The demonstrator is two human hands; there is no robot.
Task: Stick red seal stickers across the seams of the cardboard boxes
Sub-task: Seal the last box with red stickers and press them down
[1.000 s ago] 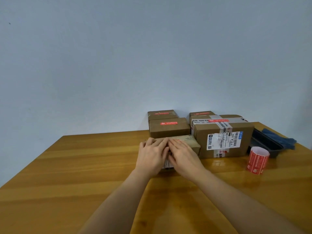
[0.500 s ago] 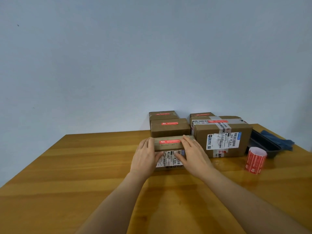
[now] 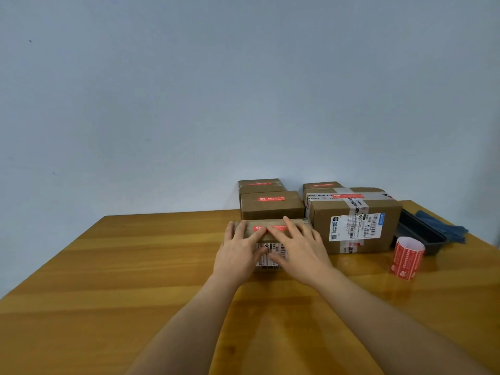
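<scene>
A small cardboard box (image 3: 299,222) lies on the wooden table (image 3: 135,266) in front of me, with a red seal sticker (image 3: 261,228) on its top and a white barcode label on its near face. My left hand (image 3: 239,250) rests on the box's left part, fingers straight, over the top. My right hand (image 3: 299,247) lies flat on the right part, fingertips touching the sticker, thumb on the label. A roll of red seal stickers (image 3: 407,257) stands on the table to the right.
Behind the small box stand two stacked sealed boxes (image 3: 272,205). A bigger taped box (image 3: 354,220) with a shipping label sits to the right, another box behind it. A black tray (image 3: 419,231) and a blue cloth (image 3: 443,230) lie at the far right by the table edge.
The hands first covered the box top, then slid apart to its sides, showing the red sticker. Now both have come back toward the middle, fingers pressing on the sticker.
</scene>
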